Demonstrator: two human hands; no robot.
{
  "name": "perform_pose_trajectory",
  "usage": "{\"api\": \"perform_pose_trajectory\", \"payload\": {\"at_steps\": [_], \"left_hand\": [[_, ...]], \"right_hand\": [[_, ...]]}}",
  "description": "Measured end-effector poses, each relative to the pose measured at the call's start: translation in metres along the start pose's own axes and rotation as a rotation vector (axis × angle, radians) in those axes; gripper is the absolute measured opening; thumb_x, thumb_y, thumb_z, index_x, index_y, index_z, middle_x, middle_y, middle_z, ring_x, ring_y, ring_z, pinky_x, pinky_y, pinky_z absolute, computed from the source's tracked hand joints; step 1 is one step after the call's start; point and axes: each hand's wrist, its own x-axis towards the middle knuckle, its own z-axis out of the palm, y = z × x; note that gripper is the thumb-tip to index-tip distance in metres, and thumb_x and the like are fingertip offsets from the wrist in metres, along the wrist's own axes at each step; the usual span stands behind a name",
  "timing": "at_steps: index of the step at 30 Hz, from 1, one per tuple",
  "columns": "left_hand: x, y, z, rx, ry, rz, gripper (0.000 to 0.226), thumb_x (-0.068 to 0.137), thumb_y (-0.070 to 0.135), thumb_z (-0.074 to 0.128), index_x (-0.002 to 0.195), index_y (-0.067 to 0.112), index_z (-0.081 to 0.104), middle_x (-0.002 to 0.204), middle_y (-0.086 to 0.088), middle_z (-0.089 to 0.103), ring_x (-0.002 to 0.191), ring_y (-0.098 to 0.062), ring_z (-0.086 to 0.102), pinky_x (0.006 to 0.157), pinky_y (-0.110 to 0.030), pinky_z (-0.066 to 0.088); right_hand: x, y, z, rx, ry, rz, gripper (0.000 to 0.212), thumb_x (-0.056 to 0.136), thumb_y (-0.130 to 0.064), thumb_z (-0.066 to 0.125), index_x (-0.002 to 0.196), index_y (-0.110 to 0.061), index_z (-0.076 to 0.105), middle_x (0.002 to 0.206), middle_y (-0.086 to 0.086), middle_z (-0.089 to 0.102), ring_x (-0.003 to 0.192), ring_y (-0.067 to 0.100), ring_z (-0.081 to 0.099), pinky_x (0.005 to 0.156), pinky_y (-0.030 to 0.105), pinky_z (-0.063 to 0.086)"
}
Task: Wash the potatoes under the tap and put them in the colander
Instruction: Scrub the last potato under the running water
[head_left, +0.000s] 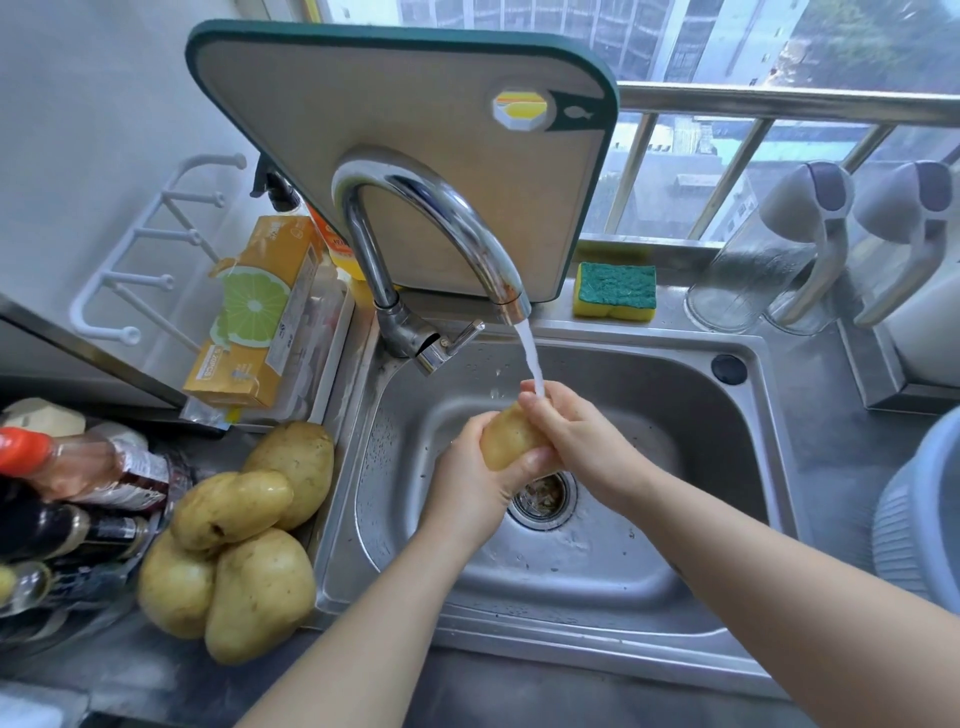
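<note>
Sink (769, 415): one potato (506, 439) under tap (431, 218) stream, above drain, clamped betw. L hand (467, 483) and R hand (576, 436), hands together. Four potatoes (244, 535) piled at worktop's left edge. Colander (914, 519) at right edge; contents not visible.

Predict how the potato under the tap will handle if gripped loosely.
Probably slippery: the water stream lands where the right hand meets the potato. Likely solid, weighty: left hand grips too. Rounded, so may roll in the sink.

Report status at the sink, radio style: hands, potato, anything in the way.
Left hand and right hand both grip one potato under the running tap. Four potatoes wait on the counter left of the sink. Nothing in the way.
</note>
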Motion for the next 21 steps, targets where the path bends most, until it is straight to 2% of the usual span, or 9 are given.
{"api": "perform_pose_trajectory", "payload": {"at_steps": [2,4,8,10,13,15,17,19,21], "left_hand": [[0.0,-0.003,-0.003,-0.038,0.007,0.001,0.074,0.054,0.066,0.072,0.115,0.027,0.058,0.089,0.014,0.069,0.077,0.01,0.062,0.063,-0.01,0.046],[0.0,-0.005,-0.006,-0.071,-0.012,0.014,0.08,0.05,0.07,0.067,0.118,0.027,0.057,0.094,0.012,0.07,0.081,0.003,0.064,0.069,-0.019,0.05],[0.0,-0.008,-0.013,-0.155,-0.079,0.018,0.076,0.054,0.064,0.072,0.118,0.028,0.054,0.097,0.009,0.068,0.081,-0.001,0.065,0.071,-0.026,0.051],[0.0,-0.011,-0.016,-0.156,-0.12,0.006,0.071,0.055,0.064,0.072,0.115,0.034,0.053,0.099,0.008,0.067,0.083,-0.005,0.065,0.075,-0.032,0.055],[0.0,-0.011,-0.016,-0.163,-0.145,-0.007,0.065,0.055,0.065,0.073,0.11,0.038,0.053,0.1,0.009,0.066,0.086,-0.009,0.066,0.083,-0.042,0.056],[0.0,-0.007,-0.013,-0.136,-0.128,0.007,0.065,0.057,0.061,0.076,0.112,0.036,0.053,0.097,0.011,0.065,0.084,-0.008,0.065,0.074,-0.039,0.058],[0.001,-0.001,-0.01,-0.07,-0.105,0.036,0.06,0.065,0.05,0.081,0.114,0.035,0.05,0.093,0.014,0.064,0.077,-0.005,0.063,0.057,-0.026,0.051],[0.003,0.001,-0.009,-0.061,-0.081,0.043,0.055,0.067,0.043,0.082,0.111,0.035,0.05,0.09,0.014,0.064,0.076,-0.002,0.062,0.059,-0.02,0.046],[0.005,0.0,-0.011,-0.122,-0.08,0.037,0.053,0.061,0.05,0.078,0.105,0.033,0.054,0.085,0.013,0.067,0.075,0.0,0.063,0.067,-0.022,0.049]], "right_hand": [[-0.003,-0.002,-0.003,0.044,-0.061,-0.019,0.007,0.094,-0.021,0.058,0.1,-0.027,0.058,0.095,-0.001,0.066,0.093,0.014,0.064,0.095,0.041,0.051],[-0.002,-0.002,-0.006,0.135,-0.082,-0.025,0.011,0.093,-0.016,0.06,0.1,-0.024,0.061,0.1,0.004,0.067,0.096,0.016,0.065,0.095,0.04,0.051],[0.001,-0.005,-0.013,0.446,-0.175,0.119,0.022,0.094,-0.012,0.051,0.115,-0.012,0.061,0.11,0.009,0.064,0.097,0.02,0.064,0.084,0.033,0.054],[0.001,-0.006,-0.019,0.514,-0.238,0.201,0.03,0.091,-0.014,0.052,0.119,-0.008,0.06,0.113,0.014,0.063,0.098,0.025,0.062,0.083,0.036,0.052],[0.002,-0.008,-0.023,0.552,-0.256,0.265,0.027,0.094,-0.013,0.048,0.117,-0.008,0.062,0.11,0.014,0.064,0.096,0.026,0.06,0.083,0.037,0.049],[0.004,-0.01,-0.018,0.539,-0.188,0.256,0.022,0.095,-0.014,0.05,0.111,-0.007,0.065,0.103,0.012,0.066,0.087,0.023,0.064,0.075,0.035,0.053],[0.004,-0.013,-0.011,0.507,-0.065,0.232,0.016,0.092,-0.016,0.057,0.1,-0.007,0.068,0.093,0.01,0.068,0.079,0.021,0.066,0.071,0.035,0.054],[0.005,-0.012,-0.004,0.434,0.016,0.17,0.014,0.091,-0.02,0.062,0.093,-0.008,0.069,0.09,0.011,0.067,0.079,0.022,0.064,0.075,0.038,0.053],[0.003,-0.01,0.0,0.277,0.02,0.062,0.009,0.091,-0.022,0.063,0.089,-0.016,0.068,0.089,0.008,0.067,0.084,0.022,0.064,0.083,0.042,0.052]]}}
